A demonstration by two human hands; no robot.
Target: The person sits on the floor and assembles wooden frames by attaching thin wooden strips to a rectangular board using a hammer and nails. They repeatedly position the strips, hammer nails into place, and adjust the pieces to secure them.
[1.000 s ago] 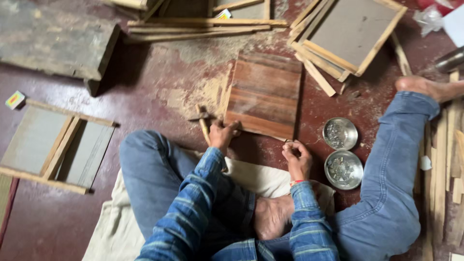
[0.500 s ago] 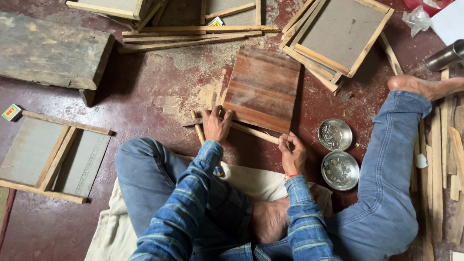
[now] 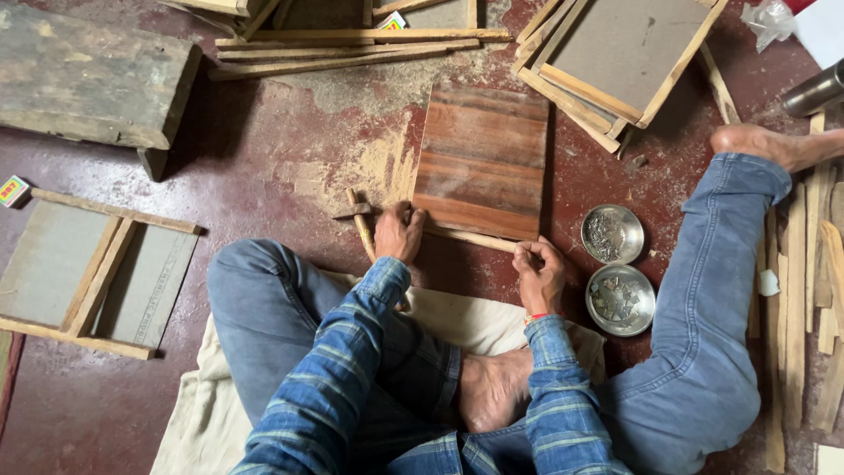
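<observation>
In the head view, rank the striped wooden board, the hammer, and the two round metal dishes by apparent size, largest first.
1. Striped wooden board, by far the largest.
2. Nearer metal dish, by the right hand.
3. Farther metal dish, only slightly smaller; nearness may account for that.
Hammer: partly hidden under the left hand, so left unranked.

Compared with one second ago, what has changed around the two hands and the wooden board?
A thin wooden strip now lies along the near edge of the wooden board; it was not there one second ago. The left hand moved right, from the hammer onto the strip's left end. The right hand grips its right end. The board, the hammer and the two metal bowls stayed in place.
</observation>
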